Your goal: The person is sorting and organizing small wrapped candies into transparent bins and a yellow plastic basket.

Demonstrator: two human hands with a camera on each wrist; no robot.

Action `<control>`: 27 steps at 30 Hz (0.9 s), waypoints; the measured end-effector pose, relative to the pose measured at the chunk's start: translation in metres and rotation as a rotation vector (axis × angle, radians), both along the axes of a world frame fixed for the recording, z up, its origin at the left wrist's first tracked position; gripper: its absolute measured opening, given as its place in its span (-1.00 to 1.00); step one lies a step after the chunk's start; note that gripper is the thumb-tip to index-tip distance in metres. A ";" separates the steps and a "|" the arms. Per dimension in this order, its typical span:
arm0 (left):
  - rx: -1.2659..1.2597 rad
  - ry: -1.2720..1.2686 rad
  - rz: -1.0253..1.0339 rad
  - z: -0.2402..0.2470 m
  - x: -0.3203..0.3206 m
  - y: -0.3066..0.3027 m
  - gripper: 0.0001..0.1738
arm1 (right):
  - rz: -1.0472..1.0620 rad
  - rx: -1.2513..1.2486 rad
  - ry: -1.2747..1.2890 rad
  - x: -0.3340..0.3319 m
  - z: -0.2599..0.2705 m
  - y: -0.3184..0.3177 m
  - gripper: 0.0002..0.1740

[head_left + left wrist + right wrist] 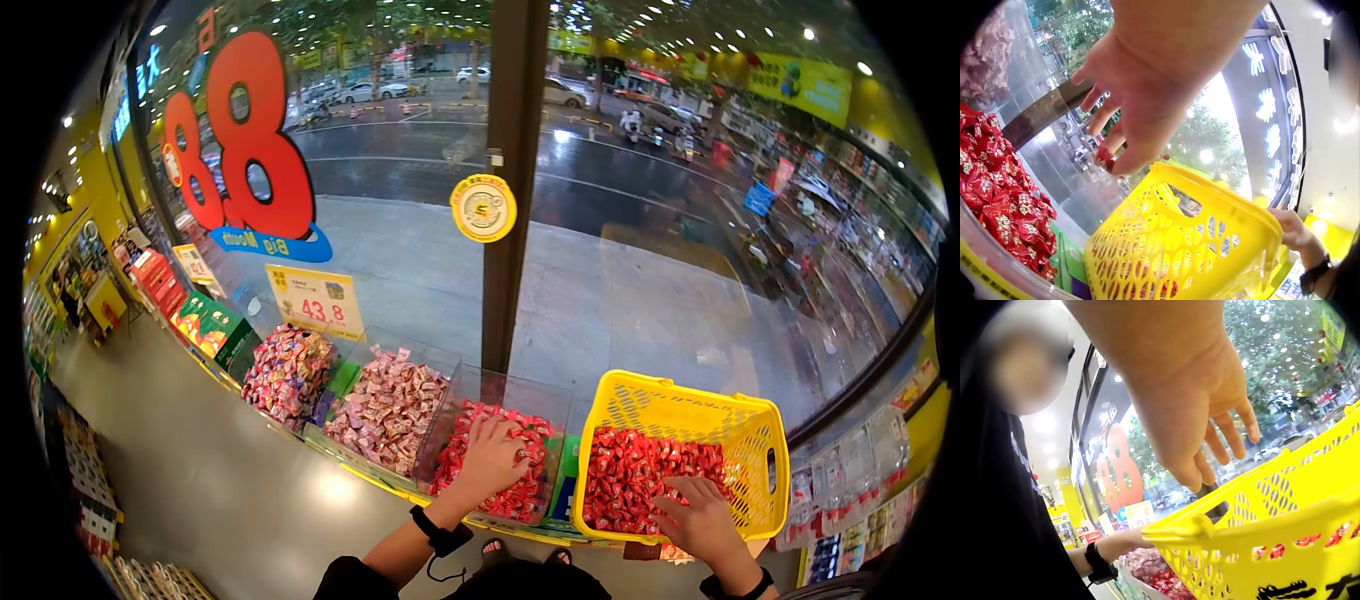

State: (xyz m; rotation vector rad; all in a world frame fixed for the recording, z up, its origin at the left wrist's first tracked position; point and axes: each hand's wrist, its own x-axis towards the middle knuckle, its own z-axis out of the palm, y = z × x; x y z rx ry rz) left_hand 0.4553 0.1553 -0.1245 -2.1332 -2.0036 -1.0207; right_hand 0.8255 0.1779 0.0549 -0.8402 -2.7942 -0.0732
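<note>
Above a clear bin of red-wrapped candies (535, 425) is the left hand (490, 458), fingers spread. In the left wrist view the left hand (1147, 87) pinches a red candy (1105, 157) between thumb and fingers. Red candies (1007, 206) fill the bin at that view's left. A yellow basket (690, 385) right of the bin holds many red candies (630, 475). Over the basket's near part hovers the right hand (700, 520), fingers loosely bent. The right wrist view shows the right hand (1191, 406) with nothing visible in its fingers, above the basket (1254, 531).
Left of the red candies stand bins of pink candies (390, 405) and mixed candies (290, 370), with a price sign (315, 300) behind. A window with a dark post (510, 250) rises behind the bins. Packaged goods (850, 470) hang at the right.
</note>
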 end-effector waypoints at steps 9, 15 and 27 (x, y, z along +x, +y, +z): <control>-0.150 0.047 -0.078 0.060 -0.028 0.028 -0.48 | -0.253 0.025 0.116 0.043 -0.018 -0.010 -0.75; -0.057 0.086 -0.487 0.202 0.049 0.047 -0.51 | -0.360 0.046 0.223 0.095 -0.025 0.005 -0.75; -0.142 0.186 -0.896 0.233 0.253 0.162 -0.52 | -0.361 0.027 0.409 0.182 -0.022 0.051 -0.70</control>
